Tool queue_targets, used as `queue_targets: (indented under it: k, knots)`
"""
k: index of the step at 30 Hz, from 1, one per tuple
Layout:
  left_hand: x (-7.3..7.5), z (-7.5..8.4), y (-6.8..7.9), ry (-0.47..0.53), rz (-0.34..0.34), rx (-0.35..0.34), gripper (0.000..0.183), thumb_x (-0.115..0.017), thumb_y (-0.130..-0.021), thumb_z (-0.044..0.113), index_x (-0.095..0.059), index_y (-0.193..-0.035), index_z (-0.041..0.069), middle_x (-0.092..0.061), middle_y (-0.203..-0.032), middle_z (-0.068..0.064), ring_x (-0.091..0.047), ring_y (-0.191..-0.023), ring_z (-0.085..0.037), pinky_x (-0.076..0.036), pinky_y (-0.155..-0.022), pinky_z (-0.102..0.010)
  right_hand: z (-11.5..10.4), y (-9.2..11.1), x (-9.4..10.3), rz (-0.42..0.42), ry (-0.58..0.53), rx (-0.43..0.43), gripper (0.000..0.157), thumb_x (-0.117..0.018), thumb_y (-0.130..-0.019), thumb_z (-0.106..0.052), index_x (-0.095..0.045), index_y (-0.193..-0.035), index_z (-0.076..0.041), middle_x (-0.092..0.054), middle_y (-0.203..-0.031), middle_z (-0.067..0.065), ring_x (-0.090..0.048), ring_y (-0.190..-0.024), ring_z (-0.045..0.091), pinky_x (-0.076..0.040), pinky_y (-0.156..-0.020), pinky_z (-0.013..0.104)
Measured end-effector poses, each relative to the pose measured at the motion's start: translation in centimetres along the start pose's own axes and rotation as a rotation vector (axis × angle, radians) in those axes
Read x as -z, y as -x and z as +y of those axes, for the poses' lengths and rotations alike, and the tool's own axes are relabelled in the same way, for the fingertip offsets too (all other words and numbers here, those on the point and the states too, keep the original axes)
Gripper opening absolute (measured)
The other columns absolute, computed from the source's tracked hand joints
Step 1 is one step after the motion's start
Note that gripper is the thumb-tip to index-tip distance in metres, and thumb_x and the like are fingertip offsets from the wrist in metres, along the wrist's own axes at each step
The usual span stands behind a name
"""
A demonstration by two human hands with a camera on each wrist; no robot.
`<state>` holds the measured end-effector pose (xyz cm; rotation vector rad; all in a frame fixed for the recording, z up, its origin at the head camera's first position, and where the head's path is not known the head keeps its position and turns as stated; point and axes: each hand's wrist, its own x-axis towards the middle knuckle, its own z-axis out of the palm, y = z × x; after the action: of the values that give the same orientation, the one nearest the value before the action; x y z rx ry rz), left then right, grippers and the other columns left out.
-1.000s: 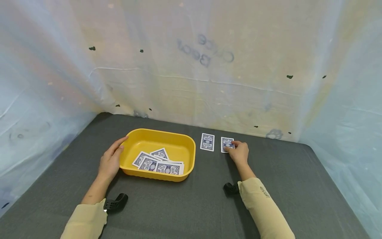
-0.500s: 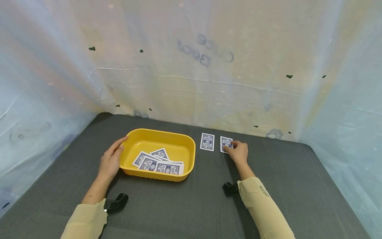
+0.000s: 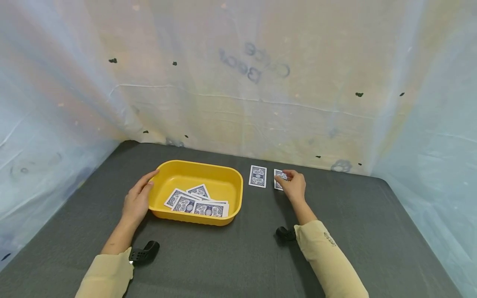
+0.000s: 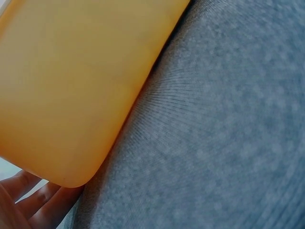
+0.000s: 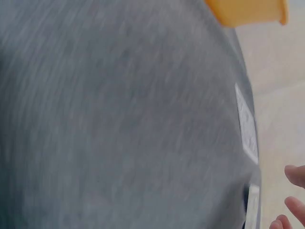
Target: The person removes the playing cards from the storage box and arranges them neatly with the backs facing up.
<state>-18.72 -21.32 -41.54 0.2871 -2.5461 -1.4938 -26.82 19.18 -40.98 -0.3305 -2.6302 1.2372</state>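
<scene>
My left hand [image 3: 137, 200] rests on the left end of a yellow plastic tray [image 3: 201, 165], fingertips right at the rim. In the left wrist view its fingers [image 4: 50, 202] lie fairly straight and partly hidden behind the tray's corner. Several blue-and-white patterned playing cards [image 3: 210, 209] overlap face down inside the tray. My right hand [image 3: 294, 185] hovers over a face-down playing card [image 3: 278, 186], covering its right part. The right wrist view shows the right fingers [image 5: 296, 177] spread and apart from that card. Another face-down playing card [image 3: 258, 176] lies between it and the tray.
A dark grey cloth-covered table [image 3: 238, 260] bears everything. Close behind the cards hangs a pale plastic sheet [image 3: 238, 124] like a wall, with more sheeting at both sides. Black wrist cameras [image 3: 147, 251] stick out from both sleeves.
The right playing card has slid a little left, toward the other one. My right hand then loosened from it, shifting slightly left and up. The left hand and tray have stayed put.
</scene>
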Motion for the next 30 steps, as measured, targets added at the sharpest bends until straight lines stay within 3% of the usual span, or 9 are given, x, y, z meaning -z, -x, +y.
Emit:
queue_targets:
  k: [11,21,30]
  knots:
    - [-0.1,-0.1,0.1,0.002,0.008,-0.010,0.046,-0.027,-0.105,0.034,-0.038,-0.148,0.021,-0.034,-0.153,-0.014,-0.036,-0.135,-0.039,-0.031,-0.105,-0.057,-2.9,1.0,-1.0,-0.082,-0.085,0.008,0.044,-0.072,-0.085,-0.025,-0.064,-0.122,-0.003,-0.060,-0.124,0.020,-0.055,-0.116,0.033,-0.045,-0.094,0.046]
    - [0.0,0.0,0.0,-0.008,0.000,0.011,0.046,-0.026,-0.106,0.034,-0.037,-0.149,0.024,-0.034,-0.153,-0.014,-0.037,-0.134,-0.038,-0.032,-0.105,-0.055,-5.5,2.6,-2.1,-0.149,-0.171,0.158,0.040,-0.073,-0.083,-0.020,-0.066,-0.116,0.001,-0.063,-0.117,0.019,-0.058,-0.107,0.033,-0.047,-0.091,0.045]
    - [0.0,0.0,0.0,-0.005,0.003,0.008,0.046,-0.027,-0.106,0.034,-0.037,-0.149,0.023,-0.034,-0.154,-0.013,-0.036,-0.136,-0.038,-0.030,-0.107,-0.056,-7.9,4.1,-2.9,-0.213,-0.193,0.230,0.037,-0.074,-0.083,-0.019,-0.067,-0.115,-0.001,-0.062,-0.119,0.019,-0.057,-0.107,0.033,-0.047,-0.094,0.043]
